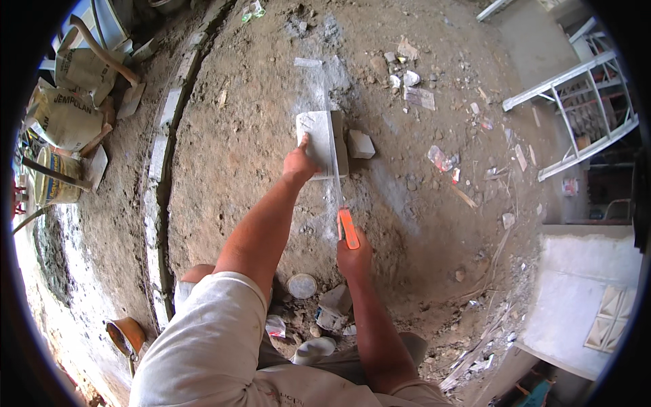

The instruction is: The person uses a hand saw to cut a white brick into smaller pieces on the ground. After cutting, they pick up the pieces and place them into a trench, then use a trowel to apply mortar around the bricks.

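A pale grey lightweight concrete block (316, 126) lies on the dirt in front of me. My left hand (300, 164) presses on its left part, with one finger stretched along the top face; the other fingers are partly hidden. My right hand (355, 255) is wrapped round the orange handle of a hand saw (348, 228). The saw's long thin blade runs away from me across the block, right of my left hand, and reaches past its far edge. A smaller cut piece of block (361, 144) sits just right of the block. Pale dust covers the soil around them.
A row of narrow blocks (163, 146) crosses the ground at left, beyond which are sacks (64, 115) and a bucket (57, 175). A metal ladder-like frame (576, 98) stands at right. Rubble and litter (419, 98) lie far right; a round lid (302, 285) is near my legs.
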A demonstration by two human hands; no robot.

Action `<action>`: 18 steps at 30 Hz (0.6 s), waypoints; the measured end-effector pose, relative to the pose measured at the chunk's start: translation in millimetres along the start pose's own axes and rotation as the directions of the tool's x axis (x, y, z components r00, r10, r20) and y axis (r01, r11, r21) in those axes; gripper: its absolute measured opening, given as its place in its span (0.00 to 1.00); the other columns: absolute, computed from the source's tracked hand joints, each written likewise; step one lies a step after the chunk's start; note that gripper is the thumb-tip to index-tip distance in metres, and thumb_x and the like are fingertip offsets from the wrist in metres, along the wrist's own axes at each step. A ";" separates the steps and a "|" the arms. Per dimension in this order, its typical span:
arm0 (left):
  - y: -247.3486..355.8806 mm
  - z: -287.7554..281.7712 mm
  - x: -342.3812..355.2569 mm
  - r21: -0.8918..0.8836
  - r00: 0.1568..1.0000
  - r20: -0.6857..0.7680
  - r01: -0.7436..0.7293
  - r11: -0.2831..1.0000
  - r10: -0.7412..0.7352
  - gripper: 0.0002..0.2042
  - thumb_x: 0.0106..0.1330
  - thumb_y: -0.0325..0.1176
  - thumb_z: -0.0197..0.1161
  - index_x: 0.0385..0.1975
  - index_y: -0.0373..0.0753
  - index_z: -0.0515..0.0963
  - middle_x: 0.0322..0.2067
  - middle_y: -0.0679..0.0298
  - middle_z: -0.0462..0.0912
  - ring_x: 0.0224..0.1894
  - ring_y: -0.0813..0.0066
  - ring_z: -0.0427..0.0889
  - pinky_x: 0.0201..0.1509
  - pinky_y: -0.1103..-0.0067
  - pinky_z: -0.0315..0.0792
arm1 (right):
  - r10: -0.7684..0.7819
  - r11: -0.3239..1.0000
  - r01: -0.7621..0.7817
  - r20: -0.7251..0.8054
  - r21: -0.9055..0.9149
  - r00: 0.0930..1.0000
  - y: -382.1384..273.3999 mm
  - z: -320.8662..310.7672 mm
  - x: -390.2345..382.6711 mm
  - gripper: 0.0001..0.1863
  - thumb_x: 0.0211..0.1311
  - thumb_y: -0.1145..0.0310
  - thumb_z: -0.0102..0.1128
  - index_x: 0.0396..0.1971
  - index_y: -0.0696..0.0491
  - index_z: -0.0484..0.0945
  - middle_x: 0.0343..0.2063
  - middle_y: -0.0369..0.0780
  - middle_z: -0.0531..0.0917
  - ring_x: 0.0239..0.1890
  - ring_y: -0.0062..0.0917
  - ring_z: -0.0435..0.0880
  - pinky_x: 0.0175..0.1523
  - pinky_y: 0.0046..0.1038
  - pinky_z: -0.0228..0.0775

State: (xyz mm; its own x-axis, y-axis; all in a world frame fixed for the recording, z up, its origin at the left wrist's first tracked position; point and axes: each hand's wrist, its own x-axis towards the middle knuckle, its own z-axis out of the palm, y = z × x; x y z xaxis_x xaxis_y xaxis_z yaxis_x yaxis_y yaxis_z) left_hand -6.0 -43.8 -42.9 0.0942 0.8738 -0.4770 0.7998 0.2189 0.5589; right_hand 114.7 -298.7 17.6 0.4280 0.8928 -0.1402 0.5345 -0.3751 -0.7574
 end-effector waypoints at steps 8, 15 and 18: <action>7.6 -0.6 -1.6 0.028 0.999 -0.009 -0.032 0.999 0.032 0.54 0.47 0.36 0.78 0.74 0.54 0.48 0.48 0.52 0.83 0.53 0.57 0.81 0.57 0.71 0.75 | 0.037 0.989 -0.027 0.065 -0.145 0.997 28.3 -35.3 -89.1 0.18 0.56 0.77 0.57 0.48 0.52 0.79 0.28 0.46 0.79 0.31 0.40 0.82 0.34 0.40 0.72; 1.6 -0.4 2.9 0.002 1.000 0.016 -0.026 1.000 0.026 0.55 0.47 0.36 0.78 0.74 0.54 0.46 0.49 0.52 0.82 0.53 0.57 0.81 0.57 0.72 0.75 | 0.040 0.998 -0.042 0.047 0.040 0.998 -16.6 -7.3 25.0 0.09 0.58 0.76 0.56 0.39 0.58 0.77 0.28 0.48 0.79 0.32 0.44 0.81 0.35 0.40 0.71; 3.6 -7.0 1.3 0.012 0.999 0.021 -0.025 1.000 0.025 0.55 0.48 0.36 0.78 0.74 0.54 0.45 0.50 0.52 0.82 0.53 0.57 0.81 0.57 0.72 0.75 | -0.070 0.994 0.070 0.008 -0.085 0.998 40.6 -23.5 -73.0 0.14 0.57 0.77 0.57 0.45 0.55 0.79 0.28 0.48 0.79 0.33 0.41 0.82 0.34 0.40 0.71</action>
State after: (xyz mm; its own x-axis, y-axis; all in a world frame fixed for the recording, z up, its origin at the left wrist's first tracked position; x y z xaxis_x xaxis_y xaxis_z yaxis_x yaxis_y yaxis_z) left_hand -7.1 -38.9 -36.8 0.1265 0.8698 -0.4770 0.8043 0.1915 0.5625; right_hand 122.3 -384.9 12.0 0.3836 0.9189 -0.0920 0.6231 -0.3311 -0.7086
